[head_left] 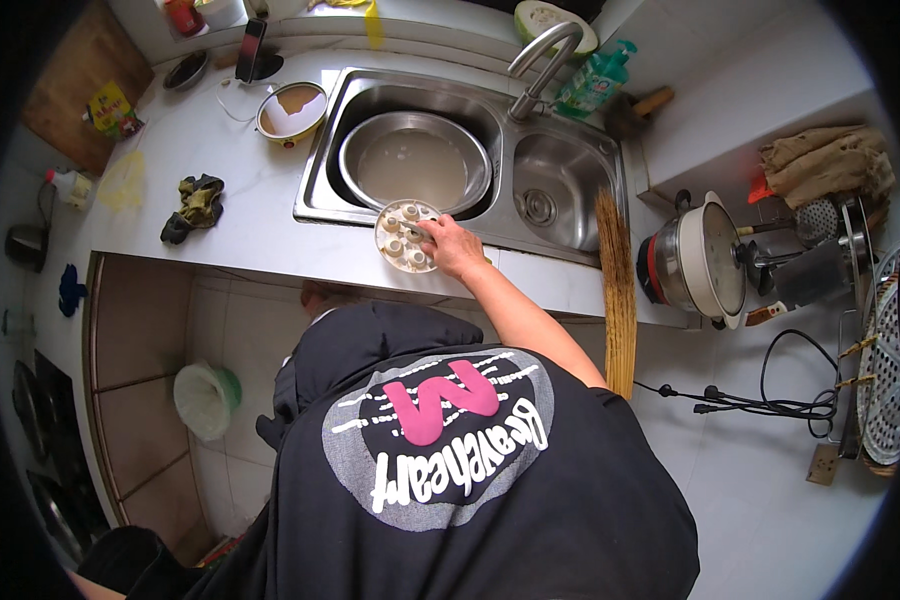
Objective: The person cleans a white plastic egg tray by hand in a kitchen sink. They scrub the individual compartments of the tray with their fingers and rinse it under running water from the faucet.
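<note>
My right hand [454, 244] grips a round white tray [392, 261] with several raised rings on its face, like the rack of an egg cooker. Its fingers pinch the tray near the middle, where a grey, handle-like piece shows between them. The tray is over the counter's front edge, just in front of the sink; whether it touches the counter I cannot tell. Behind it, a steel basin [352, 191] of cloudy water sits in the larger bowl of the double sink [311, 196]. Only a bit of my left forearm shows at the lower left; my left hand is out of view.
A small yellow electric cooker [288, 141] stands left of the sink, and a crumpled dark cloth [195, 208] lies farther left. The faucet [529, 97] rises behind the sink. A straw whisk broom [616, 300] leans at the right, beside a lidded pot [694, 255].
</note>
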{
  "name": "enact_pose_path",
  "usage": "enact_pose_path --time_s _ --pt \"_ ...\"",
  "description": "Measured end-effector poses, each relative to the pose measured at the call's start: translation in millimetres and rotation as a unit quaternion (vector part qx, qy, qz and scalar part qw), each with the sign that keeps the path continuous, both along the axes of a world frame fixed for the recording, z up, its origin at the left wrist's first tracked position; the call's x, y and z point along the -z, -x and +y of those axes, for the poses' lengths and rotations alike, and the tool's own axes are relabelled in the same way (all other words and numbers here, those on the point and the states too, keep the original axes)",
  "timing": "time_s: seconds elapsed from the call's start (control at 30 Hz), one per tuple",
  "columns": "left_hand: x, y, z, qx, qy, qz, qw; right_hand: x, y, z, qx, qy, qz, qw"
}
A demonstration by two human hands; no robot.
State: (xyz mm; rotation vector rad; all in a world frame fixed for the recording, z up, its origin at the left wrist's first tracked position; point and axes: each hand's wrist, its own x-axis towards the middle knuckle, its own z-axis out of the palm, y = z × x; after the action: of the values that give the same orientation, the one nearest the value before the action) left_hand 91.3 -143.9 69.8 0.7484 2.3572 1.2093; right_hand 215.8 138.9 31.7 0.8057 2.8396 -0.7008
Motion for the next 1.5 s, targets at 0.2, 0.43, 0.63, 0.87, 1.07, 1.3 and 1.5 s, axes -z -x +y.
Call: enact_pose_path --time_s 0.2,0.43,0.63,0.87,1.07,1.3,1.5 --pt "9.3 -27.1 20.0 0.057 0.011 -0.024 0.998 2.0 -0.4 -1.3 0.011 -0.006 -0.001 1.000" --pt "-20.1 -11.4 71.3 0.121 -0.027 0.016 0.992 2.4 -9.1 -2.7 0.023 -0.011 0.003 1.000" --pt "-61.0 16.2 126.4 0.185 -0.071 0.062 0.978 0.8 -11.0 -1.2 0.046 -0.008 -0.006 0.999" --pt "-101.8 42.2 174.4 0.247 -0.090 0.087 0.961 -6.8 -11.9 -4.9 0.091 -0.010 -0.026 0.995" --pt "-116.9 56.4 184.6 0.282 -0.088 0.085 0.952 -5.4 -14.0 -13.6 0.147 -0.019 -0.012 0.989" --pt "-128.9 73.2 178.5 0.304 -0.092 0.085 0.944 -1.5 -17.6 -22.7 0.206 -0.036 -0.023 0.978" --pt "-137.1 89.5 154.8 0.303 -0.098 0.095 0.943 -3.4 -18.8 -27.8 0.265 -0.005 -0.039 0.964"
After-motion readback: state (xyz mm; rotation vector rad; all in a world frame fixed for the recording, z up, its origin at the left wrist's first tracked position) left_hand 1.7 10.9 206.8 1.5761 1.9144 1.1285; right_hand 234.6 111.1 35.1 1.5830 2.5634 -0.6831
